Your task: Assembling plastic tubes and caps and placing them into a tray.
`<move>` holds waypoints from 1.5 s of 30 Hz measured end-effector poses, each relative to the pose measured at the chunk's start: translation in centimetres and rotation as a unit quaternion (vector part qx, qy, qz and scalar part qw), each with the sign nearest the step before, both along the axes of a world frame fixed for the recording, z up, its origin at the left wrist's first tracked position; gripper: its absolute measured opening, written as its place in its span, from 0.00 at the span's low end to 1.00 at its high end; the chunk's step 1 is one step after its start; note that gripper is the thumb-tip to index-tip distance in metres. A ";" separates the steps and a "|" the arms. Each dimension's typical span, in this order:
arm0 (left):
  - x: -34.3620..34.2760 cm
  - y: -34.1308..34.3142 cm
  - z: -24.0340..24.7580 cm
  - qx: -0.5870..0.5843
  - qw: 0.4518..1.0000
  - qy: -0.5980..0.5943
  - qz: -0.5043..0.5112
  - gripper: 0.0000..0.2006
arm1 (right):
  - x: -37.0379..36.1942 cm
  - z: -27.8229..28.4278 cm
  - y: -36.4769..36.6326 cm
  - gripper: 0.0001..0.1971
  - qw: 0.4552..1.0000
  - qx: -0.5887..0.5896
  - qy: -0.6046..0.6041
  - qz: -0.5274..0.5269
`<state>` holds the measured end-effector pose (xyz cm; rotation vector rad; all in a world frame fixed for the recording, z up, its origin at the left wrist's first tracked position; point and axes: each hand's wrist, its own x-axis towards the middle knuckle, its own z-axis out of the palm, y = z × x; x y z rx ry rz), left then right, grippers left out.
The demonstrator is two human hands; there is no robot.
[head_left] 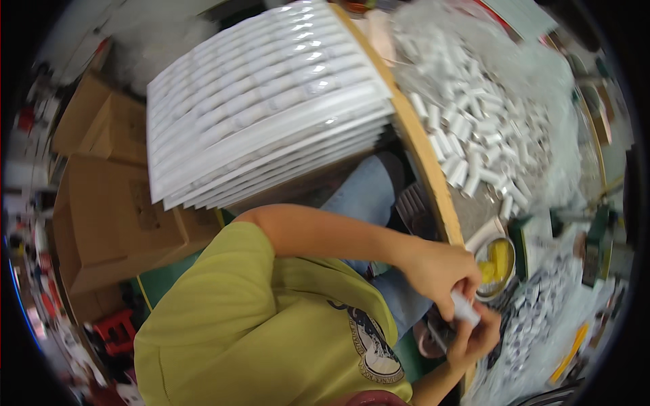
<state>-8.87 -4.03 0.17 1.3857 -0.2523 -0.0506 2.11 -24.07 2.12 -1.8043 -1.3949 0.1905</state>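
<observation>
My left hand (437, 269) reaches in over my lap, its fingers closed on one end of a small white plastic cylinder (464, 309). At the other end, the fingers of my right hand (478, 338) are closed on the same cylinder. Both hands are close together by the table's wooden edge (433, 176). Just beyond them stands a round tin (512, 260) with yellow pieces (499, 260) inside. Fingers partly cover the cylinder, so its ends do not show fully.
Many loose white cylinders (474, 125) lie on the table among clear plastic sheeting (562, 101). Nearer my right hand, a clear bag (535, 318) holds many small dark-and-white parts. To the left rises a stack of white trays (271, 88) filled with cylinders, beside cardboard boxes (112, 216).
</observation>
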 end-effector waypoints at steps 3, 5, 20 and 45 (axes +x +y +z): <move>0.0 -2.4 -0.4 0.290 0.905 -0.194 0.244 0.11 | -0.7 -2.2 1.3 0.06 0.937 0.003 0.331 -0.112; 0.4 -2.5 -1.5 0.425 0.822 -0.230 0.300 0.13 | -0.8 -2.0 1.7 0.08 0.914 -0.018 0.380 -0.138; 7.2 7.4 -0.9 0.685 0.626 0.095 0.361 0.17 | 10.0 -0.8 -8.0 0.08 0.928 -0.150 -0.044 -0.337; 6.2 3.9 -1.9 0.048 0.961 0.140 0.233 0.18 | 7.5 -1.8 1.7 0.06 0.982 -0.026 -0.066 -0.176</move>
